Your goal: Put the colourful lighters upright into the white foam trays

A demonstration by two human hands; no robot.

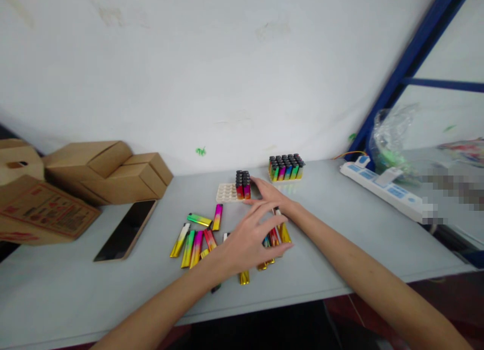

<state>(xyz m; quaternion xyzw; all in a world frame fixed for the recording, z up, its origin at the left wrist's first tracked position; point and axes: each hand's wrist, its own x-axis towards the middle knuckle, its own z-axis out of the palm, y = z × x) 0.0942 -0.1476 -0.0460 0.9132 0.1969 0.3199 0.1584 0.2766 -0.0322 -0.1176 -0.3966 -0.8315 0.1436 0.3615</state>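
Several lighters [243, 186] with black tops stand upright in the right part of a pale tray with round holes [226, 192]. My right hand [269, 192] is at the right side of this tray, with its thumb at the front and a finger at the back of the standing lighters. My left hand [247, 239] hovers over loose lighters, thumb and fingers spread in a curve. Gold-ended lighters [284, 233] lie under and beside its fingertips, partly hidden. Left of this hand, more colourful lighters [196, 248] are scattered flat on the table.
A full block of upright lighters [286, 168] stands at the back near the wall. Cardboard boxes [132, 176] and a dark phone [126, 231] are on the left. To the right lie a white power strip [381, 188] and a clear plastic bag [391, 138] beside a blue frame [389, 88].
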